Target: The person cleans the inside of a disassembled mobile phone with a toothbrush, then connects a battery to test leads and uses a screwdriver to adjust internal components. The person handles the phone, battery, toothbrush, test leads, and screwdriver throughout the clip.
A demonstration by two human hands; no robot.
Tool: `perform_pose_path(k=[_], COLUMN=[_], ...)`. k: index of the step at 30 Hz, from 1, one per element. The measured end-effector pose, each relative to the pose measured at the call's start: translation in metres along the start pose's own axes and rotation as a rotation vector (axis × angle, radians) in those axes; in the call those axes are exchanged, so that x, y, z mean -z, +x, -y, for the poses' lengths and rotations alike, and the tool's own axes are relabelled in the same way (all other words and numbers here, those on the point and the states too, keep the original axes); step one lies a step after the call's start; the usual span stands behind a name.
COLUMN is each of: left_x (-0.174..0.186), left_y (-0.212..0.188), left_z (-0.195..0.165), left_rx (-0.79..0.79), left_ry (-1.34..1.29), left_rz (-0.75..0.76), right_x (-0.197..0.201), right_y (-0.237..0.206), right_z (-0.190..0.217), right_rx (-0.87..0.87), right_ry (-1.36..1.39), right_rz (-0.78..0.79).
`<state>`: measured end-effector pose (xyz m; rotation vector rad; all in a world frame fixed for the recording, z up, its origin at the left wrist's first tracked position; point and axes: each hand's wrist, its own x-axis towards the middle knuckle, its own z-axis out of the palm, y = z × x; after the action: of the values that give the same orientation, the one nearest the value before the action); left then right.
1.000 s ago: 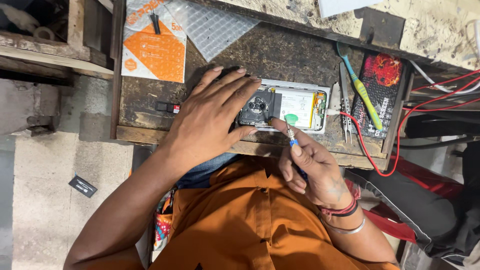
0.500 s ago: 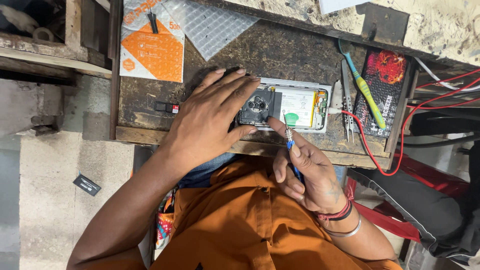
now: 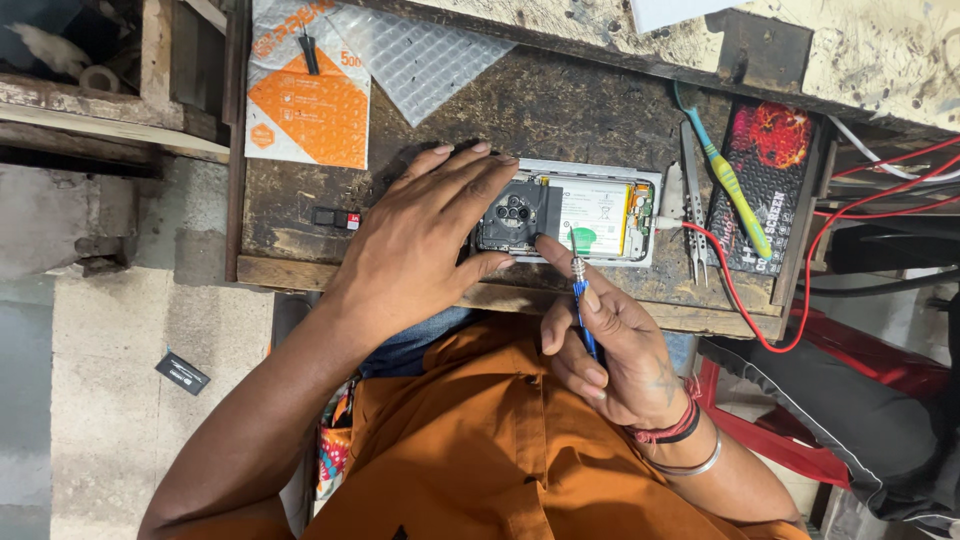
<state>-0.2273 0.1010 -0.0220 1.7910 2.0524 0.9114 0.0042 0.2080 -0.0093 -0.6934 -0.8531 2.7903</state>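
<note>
While left hand (image 3: 420,245) lies flat on opened phone (image 3: 575,212) | right hand (image 3: 610,345) grips screwdriver (image 3: 581,295)

An opened phone (image 3: 585,215) with its back cover off is seen lying on a worn wooden desk (image 3: 560,110). It is pinned flat by the left hand (image 3: 420,245), spread over its camera end. A blue-handled screwdriver (image 3: 581,300) is gripped in the right hand (image 3: 610,345), its tip set on the phone's inner plate. Tweezers (image 3: 692,200) and a green toothbrush (image 3: 728,175) are laid just beside the phone.
</note>
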Motion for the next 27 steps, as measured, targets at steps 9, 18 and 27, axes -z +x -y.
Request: perform_pose_path(k=[9,18,27], left_x=[-0.0003,0.0015,-0.0006], left_y=[0.0013,0.0039,0.0035], left_z=[-0.0018,-0.0004,0.0030], left_rx=[0.030,0.046,0.082], left_ry=[-0.007,0.004,0.019], left_rz=[0.019,0.031,0.037], right_x=[0.0064,0.0043,0.0034], right_y=[-0.0003,0.0019,0.0019], right_z=[-0.0010,-0.0083,-0.0065], right_rx=[0.010,0.007,0.018], right_ry=[0.069,-0.027,-0.099], right_rz=[-0.010,-0.013,-0.038])
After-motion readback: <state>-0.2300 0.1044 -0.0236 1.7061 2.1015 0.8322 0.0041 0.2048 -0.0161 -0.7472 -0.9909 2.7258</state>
